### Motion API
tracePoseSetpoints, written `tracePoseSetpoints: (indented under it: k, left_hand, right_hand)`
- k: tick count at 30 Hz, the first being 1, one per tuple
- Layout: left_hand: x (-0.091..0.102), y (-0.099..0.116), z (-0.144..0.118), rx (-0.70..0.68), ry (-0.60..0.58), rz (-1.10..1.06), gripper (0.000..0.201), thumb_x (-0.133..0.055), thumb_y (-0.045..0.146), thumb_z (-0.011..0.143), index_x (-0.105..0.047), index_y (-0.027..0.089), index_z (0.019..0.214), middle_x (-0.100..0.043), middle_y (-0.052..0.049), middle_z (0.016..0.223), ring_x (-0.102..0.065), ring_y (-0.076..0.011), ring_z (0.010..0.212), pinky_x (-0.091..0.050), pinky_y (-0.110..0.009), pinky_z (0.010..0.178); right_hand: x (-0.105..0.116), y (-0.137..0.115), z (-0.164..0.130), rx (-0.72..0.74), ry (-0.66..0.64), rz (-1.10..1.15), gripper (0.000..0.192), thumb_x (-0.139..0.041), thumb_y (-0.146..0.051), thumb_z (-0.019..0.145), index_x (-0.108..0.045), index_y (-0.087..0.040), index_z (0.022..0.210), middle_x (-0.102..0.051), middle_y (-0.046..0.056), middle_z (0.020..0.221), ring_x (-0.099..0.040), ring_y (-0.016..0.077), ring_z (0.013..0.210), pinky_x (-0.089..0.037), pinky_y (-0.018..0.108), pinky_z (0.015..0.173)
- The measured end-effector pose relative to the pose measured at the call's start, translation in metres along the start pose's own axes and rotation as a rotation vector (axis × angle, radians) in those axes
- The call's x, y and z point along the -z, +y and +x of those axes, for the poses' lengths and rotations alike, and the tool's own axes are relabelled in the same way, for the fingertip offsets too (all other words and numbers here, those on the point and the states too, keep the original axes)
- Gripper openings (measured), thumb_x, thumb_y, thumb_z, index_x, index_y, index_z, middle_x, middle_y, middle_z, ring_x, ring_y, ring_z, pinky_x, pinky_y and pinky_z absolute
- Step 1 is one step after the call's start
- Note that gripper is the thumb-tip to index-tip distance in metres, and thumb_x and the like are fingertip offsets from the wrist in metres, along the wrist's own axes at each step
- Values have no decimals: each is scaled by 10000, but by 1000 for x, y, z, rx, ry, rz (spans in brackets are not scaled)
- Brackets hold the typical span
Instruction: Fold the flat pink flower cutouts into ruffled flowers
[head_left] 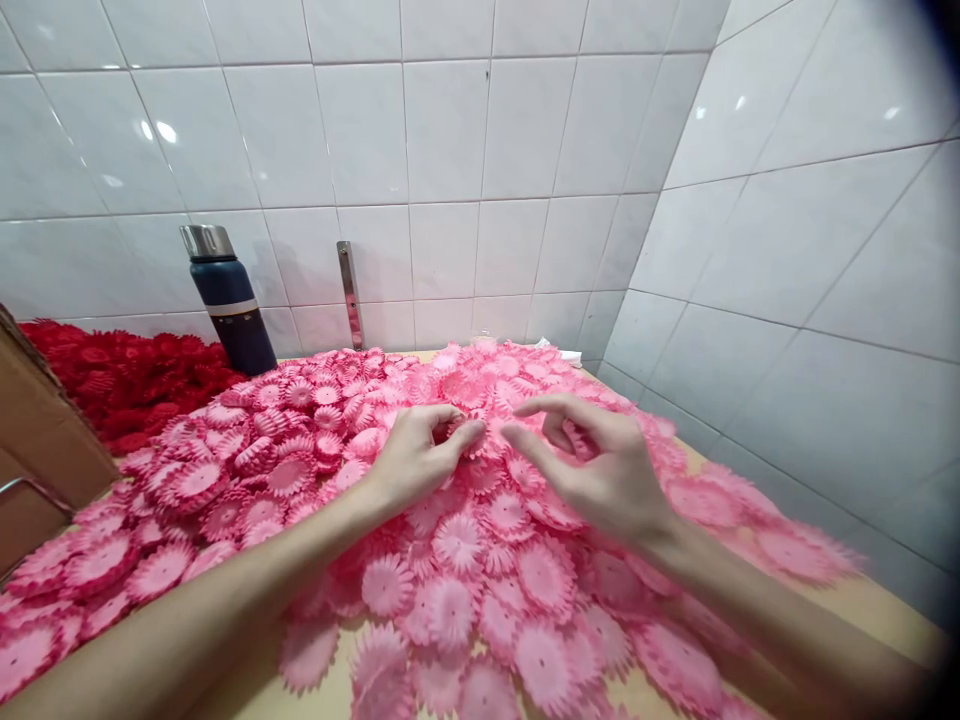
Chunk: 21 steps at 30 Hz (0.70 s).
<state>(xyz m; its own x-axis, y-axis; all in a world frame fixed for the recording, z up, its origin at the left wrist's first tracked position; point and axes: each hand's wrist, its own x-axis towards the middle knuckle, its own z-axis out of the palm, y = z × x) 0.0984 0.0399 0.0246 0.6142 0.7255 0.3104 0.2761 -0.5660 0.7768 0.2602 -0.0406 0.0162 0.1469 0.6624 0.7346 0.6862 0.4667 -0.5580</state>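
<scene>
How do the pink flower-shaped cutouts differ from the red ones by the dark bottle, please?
The pink flower-shaped cutouts spread across most of the table, under both hands; the red flower-shaped cutouts form a smaller heap at the far left, untouched. Pink is pale, red deep. Both piles are toothed rosettes.

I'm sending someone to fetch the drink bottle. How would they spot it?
Look to the tiled back wall, left of the upright metal bar. The bottle stands between the red petal heap and the pink one: dark blue, steel-capped.

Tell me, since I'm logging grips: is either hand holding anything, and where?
Cannot be told: left hand and right hand curl fingertips over the pink flower pile.
</scene>
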Motion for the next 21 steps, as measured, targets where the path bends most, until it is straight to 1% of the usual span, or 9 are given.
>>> tracePoseSetpoints:
  k: [2, 3, 5, 7, 10, 12, 17, 19, 21]
  left_hand:
    - [-1, -2, 0, -21, 16, 16, 393, -516, 373, 885, -479, 157, 559, -420, 34, 531, -361, -88, 500, -269, -239, 483]
    - [-2, -2, 0, -37, 19, 24, 403, -516, 370, 885, -456, 160, 547, -392, 42, 523, -342, -84, 495, -254, -237, 479]
    - [-4, -3, -1, -64, 21, 33, 422, -511, 370, 887, -413, 166, 532, -347, 53, 513, -315, -79, 488, -230, -235, 473]
    - [-5, -3, -1, -73, 22, 29, 436, -504, 384, 890, -391, 171, 527, -326, 56, 509, -305, -79, 485, -219, -236, 468]
    - [-5, -3, -2, -76, 21, 11, 440, -503, 412, 889, -405, 173, 533, -339, 53, 516, -310, -80, 482, -226, -238, 464]
    - [-5, -2, -3, -80, 19, 3, 451, -507, 428, 884, -403, 173, 527, -339, 52, 514, -309, -80, 479, -227, -238, 465]
    - [-5, -1, -3, -43, 46, 11, 488, -534, 440, 856, -364, 177, 481, -300, 60, 483, -277, -74, 462, -200, -241, 458]
    - [-5, -1, -3, -28, 39, -5, 493, -533, 462, 852, -388, 173, 480, -306, 59, 480, -274, -73, 462, -200, -240, 456]
    - [-5, -2, -3, -18, 7, -43, 484, -529, 480, 853, -433, 165, 499, -347, 53, 488, -296, -75, 468, -221, -236, 459]
  right_hand:
    - [-5, -2, -5, 89, -49, -14, 131, -684, -254, 800, -664, -177, 904, -396, -62, 544, -370, 104, 473, -328, 259, 455]
    - [-7, -1, -6, 108, -69, -15, 144, -688, -241, 797, -670, -171, 922, -419, -59, 546, -381, 104, 475, -337, 258, 457]
    - [-8, 1, -8, 103, -91, -9, 130, -685, -229, 801, -682, -171, 917, -441, -55, 547, -388, 101, 474, -339, 255, 456]
    - [-8, 2, -9, 68, -105, -1, 110, -680, -235, 807, -694, -175, 897, -431, -59, 535, -379, 97, 464, -330, 253, 450]
    - [-7, 4, -10, 12, -119, 3, 132, -667, -248, 813, -707, -173, 915, -405, -66, 519, -372, 95, 452, -325, 251, 444]
    - [-8, 3, -10, 10, -127, 8, 153, -651, -242, 817, -711, -168, 937, -433, -60, 522, -378, 95, 449, -331, 249, 438]
    - [-10, 2, -11, 78, -152, 16, 182, -592, -202, 843, -710, -158, 974, -523, -38, 542, -408, 93, 446, -362, 245, 439]
    - [-11, 1, -11, 105, -171, 5, 175, -569, -167, 843, -711, -153, 946, -553, -30, 552, -424, 91, 445, -369, 244, 441]
    - [-10, 1, -11, 124, -174, -13, 177, -550, -143, 840, -709, -146, 916, -579, -19, 563, -439, 92, 447, -373, 245, 443]
